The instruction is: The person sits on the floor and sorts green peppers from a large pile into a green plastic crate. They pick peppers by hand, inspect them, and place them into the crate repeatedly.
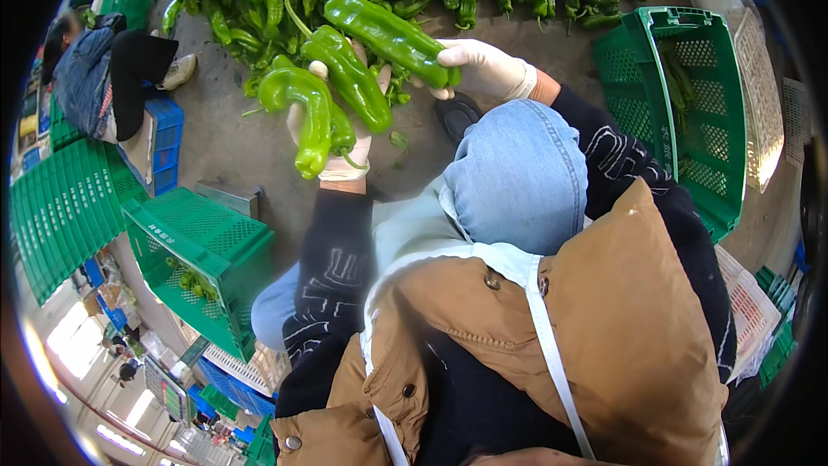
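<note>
Several long green peppers lie across my left hand, which wears a pale glove and has its fingers around them. One is a bent, lighter green pepper; beside it is a straighter green pepper with a long stem. My right hand, gloved too, grips the blunt end of a large glossy green pepper. That pepper points up and left, above the ones in my left hand. Beyond both hands spreads a big heap of green peppers on the floor.
At my right stands a green plastic crate with some peppers inside. On my left, another green crate also holds a few peppers. A person sits on a blue crate at the far left. Loose leaf bits lie on the concrete floor.
</note>
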Demonstrator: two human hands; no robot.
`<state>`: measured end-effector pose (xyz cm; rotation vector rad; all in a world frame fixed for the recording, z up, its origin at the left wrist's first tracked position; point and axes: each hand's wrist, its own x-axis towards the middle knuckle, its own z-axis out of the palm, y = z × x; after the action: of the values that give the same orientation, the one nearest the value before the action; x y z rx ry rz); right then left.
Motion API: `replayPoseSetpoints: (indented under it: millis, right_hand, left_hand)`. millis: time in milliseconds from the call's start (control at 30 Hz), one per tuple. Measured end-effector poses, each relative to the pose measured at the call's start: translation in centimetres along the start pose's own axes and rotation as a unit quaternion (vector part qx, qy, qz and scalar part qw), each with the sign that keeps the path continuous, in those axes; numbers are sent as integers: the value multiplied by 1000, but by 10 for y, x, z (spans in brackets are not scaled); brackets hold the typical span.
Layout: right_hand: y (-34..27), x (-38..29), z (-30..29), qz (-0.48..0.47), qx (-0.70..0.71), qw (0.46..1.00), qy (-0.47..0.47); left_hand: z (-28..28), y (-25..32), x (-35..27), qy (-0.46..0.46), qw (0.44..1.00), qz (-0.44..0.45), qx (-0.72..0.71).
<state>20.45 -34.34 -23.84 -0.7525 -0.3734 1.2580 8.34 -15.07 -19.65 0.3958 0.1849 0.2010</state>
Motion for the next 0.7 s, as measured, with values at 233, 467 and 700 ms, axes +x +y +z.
replayPoseSetpoints:
  millis: [233, 467, 700]
  right_hand:
    - [-4, 4, -3, 37, 181, 977, -110]
    - [-2, 4, 13, 115, 227, 966, -44]
    - [9, 20, 15, 145, -95, 984, 40]
  left_hand:
    - [-12, 26, 1, -76, 997, 2, -13]
    - [-10, 49, 6, -36, 997, 38, -51]
    - [-7, 44, 5, -8, 999, 27, 17]
